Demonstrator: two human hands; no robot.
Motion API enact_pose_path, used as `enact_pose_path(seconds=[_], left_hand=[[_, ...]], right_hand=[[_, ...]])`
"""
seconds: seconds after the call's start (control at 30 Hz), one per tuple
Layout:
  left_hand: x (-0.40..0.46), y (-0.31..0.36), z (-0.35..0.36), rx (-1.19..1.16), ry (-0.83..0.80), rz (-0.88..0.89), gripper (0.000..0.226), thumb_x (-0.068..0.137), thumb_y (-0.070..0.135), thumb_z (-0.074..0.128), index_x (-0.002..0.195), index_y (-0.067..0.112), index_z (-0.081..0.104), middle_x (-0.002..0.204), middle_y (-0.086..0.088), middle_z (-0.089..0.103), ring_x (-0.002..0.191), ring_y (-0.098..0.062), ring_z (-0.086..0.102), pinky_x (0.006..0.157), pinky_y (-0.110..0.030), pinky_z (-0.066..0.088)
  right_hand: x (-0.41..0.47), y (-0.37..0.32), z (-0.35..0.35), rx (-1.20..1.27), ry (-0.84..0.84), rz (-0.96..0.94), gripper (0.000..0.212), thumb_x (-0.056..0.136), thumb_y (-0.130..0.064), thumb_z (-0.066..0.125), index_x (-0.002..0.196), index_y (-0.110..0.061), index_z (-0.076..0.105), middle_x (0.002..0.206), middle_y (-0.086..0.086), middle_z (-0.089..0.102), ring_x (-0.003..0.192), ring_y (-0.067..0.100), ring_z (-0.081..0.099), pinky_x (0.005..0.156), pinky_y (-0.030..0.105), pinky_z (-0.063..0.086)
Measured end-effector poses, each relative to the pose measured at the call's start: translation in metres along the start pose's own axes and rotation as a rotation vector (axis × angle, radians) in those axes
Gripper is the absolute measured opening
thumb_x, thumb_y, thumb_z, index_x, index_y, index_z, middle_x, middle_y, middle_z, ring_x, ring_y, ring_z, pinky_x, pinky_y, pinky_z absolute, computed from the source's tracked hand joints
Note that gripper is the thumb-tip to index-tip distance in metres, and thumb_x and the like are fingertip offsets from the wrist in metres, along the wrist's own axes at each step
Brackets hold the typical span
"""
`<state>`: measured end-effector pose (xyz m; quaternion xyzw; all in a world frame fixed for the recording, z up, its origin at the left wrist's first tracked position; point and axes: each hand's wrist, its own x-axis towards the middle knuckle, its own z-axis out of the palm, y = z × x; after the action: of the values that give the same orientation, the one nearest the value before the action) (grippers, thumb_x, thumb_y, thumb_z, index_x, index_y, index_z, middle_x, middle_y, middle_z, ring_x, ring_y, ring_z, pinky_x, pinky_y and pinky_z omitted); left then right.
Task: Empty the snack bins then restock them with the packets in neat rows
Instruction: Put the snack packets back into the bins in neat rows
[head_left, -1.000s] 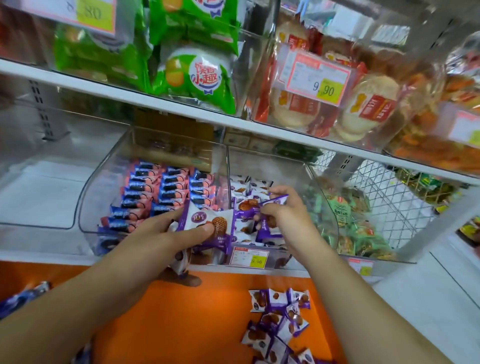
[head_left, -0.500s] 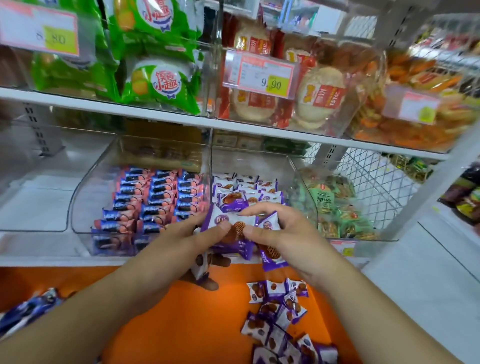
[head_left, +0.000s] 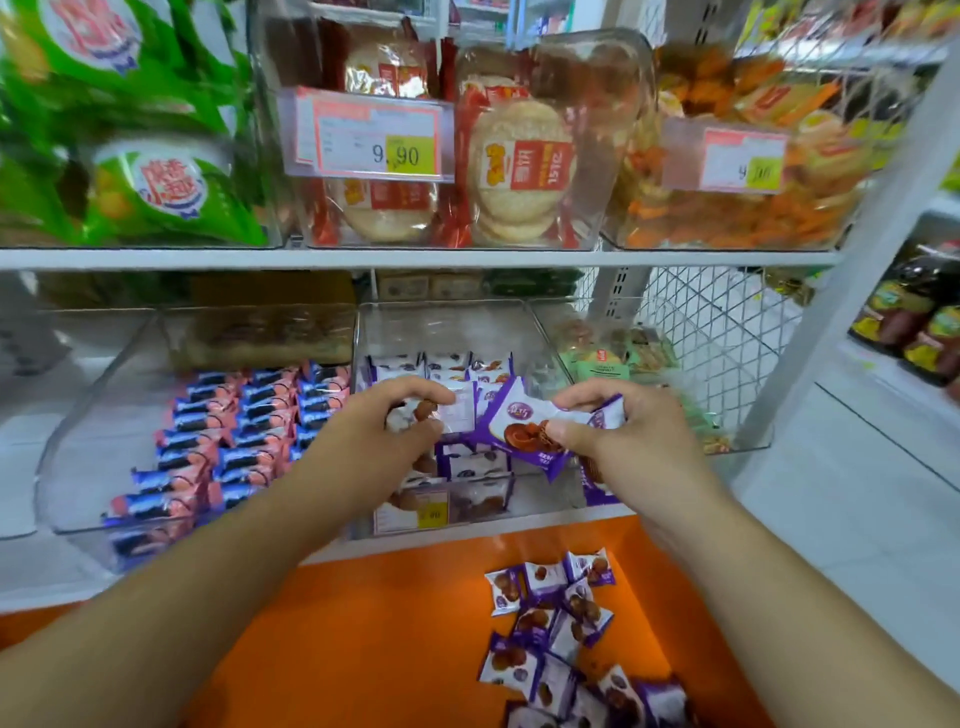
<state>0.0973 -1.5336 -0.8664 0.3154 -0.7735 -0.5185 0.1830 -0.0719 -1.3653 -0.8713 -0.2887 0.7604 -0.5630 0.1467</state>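
Observation:
A clear middle bin (head_left: 524, 322) on the lower shelf holds purple-and-white snack packets (head_left: 441, 364) lined up in rows at its back. My left hand (head_left: 382, 434) grips a packet over the bin's front half. My right hand (head_left: 618, 431) pinches a purple packet (head_left: 524, 426) showing a brown biscuit, with more packets tucked under its palm. A loose pile of the same purple packets (head_left: 556, 623) lies on the orange surface (head_left: 363, 649) below the shelf.
The bin to the left (head_left: 93, 415) is filled with neat rows of blue-and-pink packets (head_left: 234, 431). A bin of green packets (head_left: 613, 364) stands to the right. The upper shelf (head_left: 415, 258) carries bins of green bags, rice crackers and orange snacks.
Both hands have risen from the bin's front edge to over the purple rows and moved apart. The purple biscuit packet has passed from my left hand to my right.

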Motion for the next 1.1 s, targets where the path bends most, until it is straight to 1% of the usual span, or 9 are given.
enact_pose_path(seconds=[0.17, 0.3, 0.4, 0.53, 0.63, 0.73, 0.83, 1.03, 1.1], left_hand=[[0.035, -0.002, -0.002, 0.453, 0.000, -0.089, 0.048, 0.103, 0.033, 0.061, 0.148, 0.034, 0.043, 0.097, -0.002, 0.068, 0.064, -0.015, 0.070, 0.043, -0.027, 0.051], [0.041, 0.008, 0.006, 0.654, 0.079, 0.043, 0.042, 0.103, 0.041, 0.057, 0.140, 0.030, 0.042, 0.136, -0.006, 0.048, 0.082, -0.014, 0.060, 0.063, -0.029, 0.046], [0.051, 0.011, 0.018, 0.557, -0.044, 0.077, 0.030, 0.099, 0.038, 0.063, 0.126, 0.037, 0.048, 0.120, -0.002, 0.051, 0.079, -0.016, 0.060, 0.064, -0.029, 0.047], [0.073, 0.005, 0.034, 0.369, -0.262, -0.005, 0.057, 0.100, 0.020, 0.064, 0.145, 0.046, 0.040, 0.109, 0.001, 0.060, 0.071, -0.022, 0.065, 0.053, -0.023, 0.050], [0.086, 0.000, 0.044, 0.397, -0.238, 0.095, 0.072, 0.095, 0.019, 0.073, 0.150, 0.049, 0.038, 0.121, 0.005, 0.064, 0.089, -0.016, 0.071, 0.076, -0.030, 0.062], [0.091, -0.004, 0.053, 0.335, -0.203, 0.113, 0.076, 0.085, 0.021, 0.086, 0.143, 0.046, 0.044, 0.105, 0.006, 0.071, 0.083, -0.008, 0.071, 0.064, -0.023, 0.058], [0.096, -0.004, 0.061, 0.265, -0.196, 0.114, 0.055, 0.084, 0.022, 0.086, 0.122, 0.042, 0.051, 0.100, 0.008, 0.074, 0.070, 0.000, 0.067, 0.053, -0.017, 0.049], [0.112, -0.001, 0.076, 0.157, -0.094, 0.029, 0.027, 0.087, 0.021, 0.083, 0.102, 0.027, 0.061, 0.091, 0.000, 0.078, 0.073, -0.021, 0.077, 0.062, -0.045, 0.062], [0.116, -0.003, 0.081, 0.104, -0.052, 0.012, 0.030, 0.085, 0.024, 0.085, 0.104, 0.021, 0.062, 0.085, 0.000, 0.075, 0.060, -0.009, 0.071, 0.049, -0.030, 0.055]], right_hand=[[0.015, 0.009, -0.005, -0.024, 0.043, 0.019, 0.017, 0.085, -0.014, 0.087, 0.089, -0.028, 0.078, 0.097, -0.009, 0.078, 0.082, 0.007, 0.074, 0.068, 0.027, 0.055], [0.024, 0.013, -0.012, -0.010, 0.067, 0.017, 0.016, 0.085, -0.011, 0.086, 0.088, -0.025, 0.079, 0.091, -0.009, 0.077, 0.074, 0.007, 0.072, 0.054, 0.018, 0.053], [0.030, 0.017, -0.020, 0.044, 0.152, 0.033, 0.017, 0.084, -0.008, 0.086, 0.089, -0.022, 0.078, 0.094, -0.008, 0.077, 0.083, 0.012, 0.074, 0.061, 0.022, 0.053], [0.032, 0.022, -0.033, 0.091, 0.236, 0.068, 0.018, 0.083, -0.009, 0.087, 0.088, -0.024, 0.078, 0.098, -0.007, 0.078, 0.084, 0.015, 0.077, 0.074, 0.035, 0.061], [0.032, 0.027, -0.040, 0.119, 0.251, 0.094, 0.017, 0.084, -0.012, 0.087, 0.089, -0.026, 0.079, 0.098, -0.004, 0.079, 0.080, 0.015, 0.079, 0.076, 0.041, 0.065], [0.032, 0.031, -0.044, 0.134, 0.250, 0.099, 0.018, 0.084, -0.013, 0.088, 0.089, -0.028, 0.079, 0.101, -0.002, 0.079, 0.082, 0.017, 0.079, 0.079, 0.046, 0.066], [0.032, 0.033, -0.047, 0.135, 0.247, 0.097, 0.018, 0.085, -0.013, 0.087, 0.091, -0.028, 0.078, 0.103, -0.003, 0.079, 0.084, 0.017, 0.079, 0.080, 0.048, 0.066], [0.033, 0.035, -0.050, 0.158, 0.239, 0.083, 0.017, 0.086, -0.016, 0.087, 0.088, -0.029, 0.077, 0.103, -0.001, 0.078, 0.081, 0.013, 0.079, 0.070, 0.038, 0.065], [0.034, 0.035, -0.050, 0.153, 0.239, 0.078, 0.017, 0.086, -0.016, 0.088, 0.087, -0.030, 0.077, 0.104, -0.002, 0.078, 0.082, 0.013, 0.079, 0.070, 0.039, 0.066]])
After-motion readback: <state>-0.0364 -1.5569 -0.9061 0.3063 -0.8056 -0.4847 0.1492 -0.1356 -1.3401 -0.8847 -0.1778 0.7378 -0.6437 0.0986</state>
